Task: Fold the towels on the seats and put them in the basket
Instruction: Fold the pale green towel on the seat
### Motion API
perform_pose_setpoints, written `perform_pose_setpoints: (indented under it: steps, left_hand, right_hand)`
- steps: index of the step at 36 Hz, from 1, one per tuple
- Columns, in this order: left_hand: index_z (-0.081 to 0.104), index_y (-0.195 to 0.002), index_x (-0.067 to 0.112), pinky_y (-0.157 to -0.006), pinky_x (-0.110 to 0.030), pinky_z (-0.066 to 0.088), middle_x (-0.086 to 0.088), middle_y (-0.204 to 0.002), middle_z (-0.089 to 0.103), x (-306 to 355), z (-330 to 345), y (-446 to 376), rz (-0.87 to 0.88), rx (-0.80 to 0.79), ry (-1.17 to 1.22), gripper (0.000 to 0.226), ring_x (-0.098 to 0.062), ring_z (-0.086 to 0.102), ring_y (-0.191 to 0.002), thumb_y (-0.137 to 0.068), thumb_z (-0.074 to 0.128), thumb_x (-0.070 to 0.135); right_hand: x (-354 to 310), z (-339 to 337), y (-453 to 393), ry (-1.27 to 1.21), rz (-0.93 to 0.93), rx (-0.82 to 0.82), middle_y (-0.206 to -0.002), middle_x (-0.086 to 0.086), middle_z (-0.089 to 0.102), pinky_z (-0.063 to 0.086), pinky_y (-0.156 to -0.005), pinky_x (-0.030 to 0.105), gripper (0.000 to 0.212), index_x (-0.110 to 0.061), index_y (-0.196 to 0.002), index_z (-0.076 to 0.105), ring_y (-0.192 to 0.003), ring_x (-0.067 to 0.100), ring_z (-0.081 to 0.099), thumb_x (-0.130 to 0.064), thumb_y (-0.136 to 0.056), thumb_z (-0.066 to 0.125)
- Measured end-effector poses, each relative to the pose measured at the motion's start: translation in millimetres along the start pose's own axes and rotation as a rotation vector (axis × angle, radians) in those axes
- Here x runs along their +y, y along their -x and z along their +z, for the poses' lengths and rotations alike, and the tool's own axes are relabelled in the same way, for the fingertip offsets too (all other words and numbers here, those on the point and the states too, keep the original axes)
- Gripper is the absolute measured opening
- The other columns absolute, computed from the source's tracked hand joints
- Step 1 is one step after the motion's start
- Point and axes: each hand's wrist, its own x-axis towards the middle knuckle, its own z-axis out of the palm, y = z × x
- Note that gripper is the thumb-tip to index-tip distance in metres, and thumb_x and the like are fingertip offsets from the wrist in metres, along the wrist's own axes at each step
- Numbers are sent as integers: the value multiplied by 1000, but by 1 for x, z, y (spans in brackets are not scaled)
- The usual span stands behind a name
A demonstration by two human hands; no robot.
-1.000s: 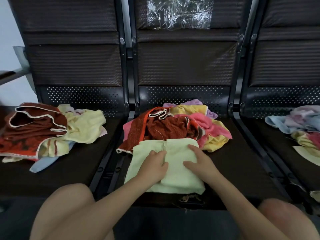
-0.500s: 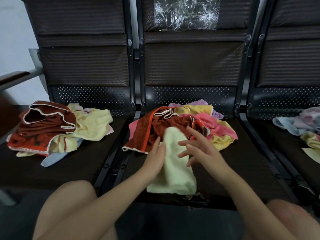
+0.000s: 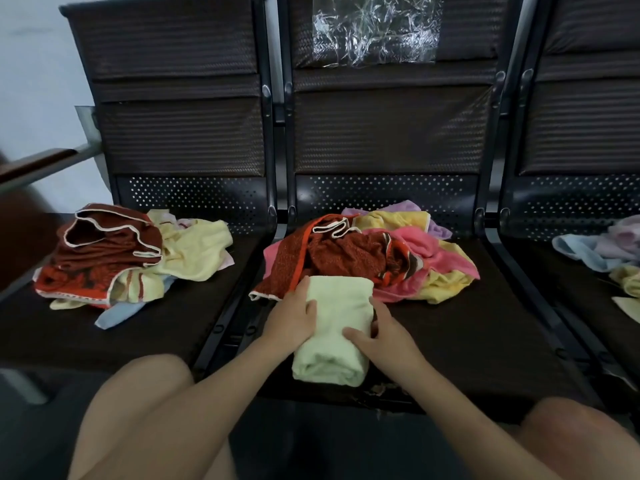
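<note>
A pale green towel (image 3: 334, 327), folded into a narrow thick strip, lies at the front of the middle seat (image 3: 460, 341). My left hand (image 3: 292, 318) holds its left edge, thumb on top and fingers along the side. My right hand (image 3: 379, 337) grips its right edge, thumb on top and fingers curled down the side. Behind it lies a heap of unfolded towels (image 3: 381, 258) in rust red, pink, yellow and lilac. No basket is in view.
The left seat carries another heap of towels (image 3: 128, 258), rust red, pale yellow and light blue. More pastel towels (image 3: 602, 251) lie on the right seat at the frame's edge. Clear plastic wrap (image 3: 374, 27) clings to the middle backrest. My bare knees fill the bottom corners.
The green towel lay flat and wide under both hands, then was folded over sideways. It is now a narrow strip, and both hands have closed on its two sides.
</note>
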Motion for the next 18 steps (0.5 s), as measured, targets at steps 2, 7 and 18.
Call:
perform_pose_setpoints:
  steps: [2,7,18]
  left_hand:
    - [18,-153,18,-102,-36,39,-15,-144,43,4,-2,2,-38,10,42,54,-31,46,-128,-103,35,26]
    - [39,-138,14,-93,-35,43,-14,-129,57,12,3,17,-118,38,140,38,-32,54,-114,-100,35,23]
    - [27,-151,18,-106,-31,36,-11,-148,42,45,12,31,-247,17,237,56,-29,43,-132,-97,38,20]
  right_hand:
    - [-3,3,0,-55,8,5,-138,-1,51,46,-95,34,91,-27,-153,16,-122,19,52,-50,-82,68]
    - [-11,13,4,-227,84,-12,-147,6,42,44,-100,34,102,-18,-155,12,-128,22,47,-45,-78,75]
    - [-4,5,11,-743,173,66,-124,7,63,54,-92,44,65,-17,-137,47,-106,23,64,-36,-78,67]
